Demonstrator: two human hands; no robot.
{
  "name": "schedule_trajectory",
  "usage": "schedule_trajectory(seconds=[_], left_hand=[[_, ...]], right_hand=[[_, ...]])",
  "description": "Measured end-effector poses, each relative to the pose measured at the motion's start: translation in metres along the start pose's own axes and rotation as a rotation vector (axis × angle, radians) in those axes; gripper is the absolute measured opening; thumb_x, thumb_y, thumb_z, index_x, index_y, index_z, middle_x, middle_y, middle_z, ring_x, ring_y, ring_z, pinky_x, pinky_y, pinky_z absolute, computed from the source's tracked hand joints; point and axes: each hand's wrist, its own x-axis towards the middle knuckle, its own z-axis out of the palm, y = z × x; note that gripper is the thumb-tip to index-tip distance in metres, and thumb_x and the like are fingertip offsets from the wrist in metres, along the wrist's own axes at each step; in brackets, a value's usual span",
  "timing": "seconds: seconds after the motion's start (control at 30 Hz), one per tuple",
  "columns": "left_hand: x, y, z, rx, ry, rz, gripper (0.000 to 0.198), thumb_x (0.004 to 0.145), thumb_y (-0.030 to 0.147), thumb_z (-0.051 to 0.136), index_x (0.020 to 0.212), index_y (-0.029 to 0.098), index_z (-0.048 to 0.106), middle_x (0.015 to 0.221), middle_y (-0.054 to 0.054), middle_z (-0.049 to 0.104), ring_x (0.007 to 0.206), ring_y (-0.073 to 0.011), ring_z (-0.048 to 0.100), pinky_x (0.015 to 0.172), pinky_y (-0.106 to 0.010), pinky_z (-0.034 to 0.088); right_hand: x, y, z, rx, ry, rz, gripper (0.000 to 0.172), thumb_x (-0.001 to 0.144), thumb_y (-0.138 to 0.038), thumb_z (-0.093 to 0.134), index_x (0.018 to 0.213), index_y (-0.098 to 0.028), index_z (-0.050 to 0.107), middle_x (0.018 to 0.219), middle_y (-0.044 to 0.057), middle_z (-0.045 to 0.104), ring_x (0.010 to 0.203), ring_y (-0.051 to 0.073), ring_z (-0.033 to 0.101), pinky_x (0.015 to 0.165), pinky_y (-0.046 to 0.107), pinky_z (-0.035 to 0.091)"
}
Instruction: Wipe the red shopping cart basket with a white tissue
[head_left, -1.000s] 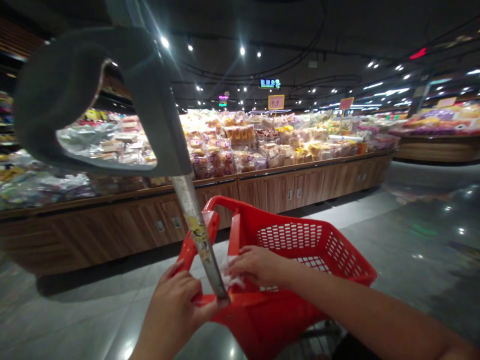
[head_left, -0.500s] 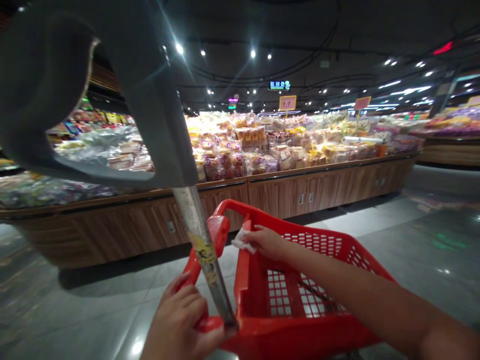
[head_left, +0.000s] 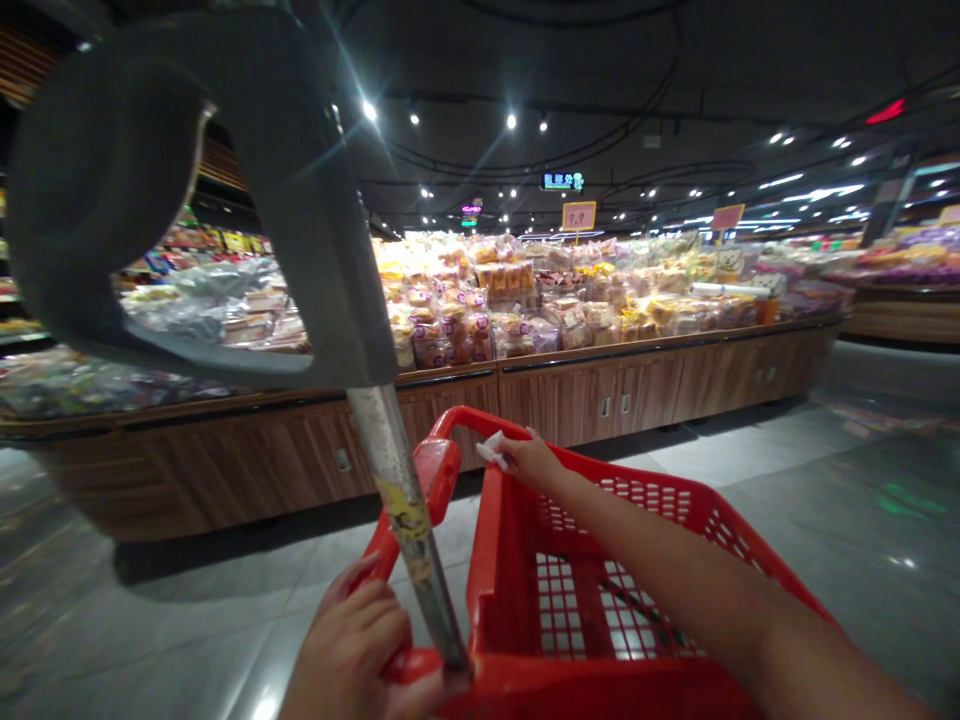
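Head view: white tissue (head_left: 491, 451) protruding from right-hand fingers (head_left: 529, 456).

Dim, dark ceiling dotted with small white spotlights (head_left: 511, 121), a few trailing star-like streaks of glare; brightest light on the packaged bread display (head_left: 480, 300), washed out in places. Soft dark shadow (head_left: 225, 555) under the wooden counter (head_left: 187, 480), pale reflections on the glossy floor tiles (head_left: 264, 706). Strong wide-angle bending toward the edges, with the gray cart handle (head_left: 289, 200) close up and out of focus.
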Motion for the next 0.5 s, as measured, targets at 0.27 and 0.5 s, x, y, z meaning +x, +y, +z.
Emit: schedule_trajectory(seconds=[0.27, 0.5], left_hand=[[0.002, 0.002, 0.0, 0.005, -0.012, -0.041, 0.031, 0.067, 0.047, 0.065, 0.049, 0.023, 0.055, 0.047, 0.005, 0.053, 0.053, -0.0133, 0.054, 0.086, -0.035, 0.043], [0.003, 0.003, 0.003, 0.01, -0.021, -0.069, 0.033, 0.065, 0.046, 0.066, 0.047, 0.022, 0.052, 0.046, 0.005, 0.052, 0.053, -0.0127, 0.053, 0.088, -0.038, 0.04]], right_hand=[[-0.038, -0.031, 0.0, 0.072, -0.125, -0.22, 0.019, 0.084, -0.022, 0.054, 0.101, -0.027, 0.062, 0.099, -0.001, 0.07, 0.096, 0.017, 0.062, 0.11, 0.043, 0.012], [-0.039, -0.032, 0.002, 0.057, -0.042, 0.008, 0.027, 0.087, -0.017, 0.048, 0.111, -0.024, 0.057, 0.116, 0.006, 0.064, 0.109, 0.023, 0.058, 0.107, 0.055, 0.011]])
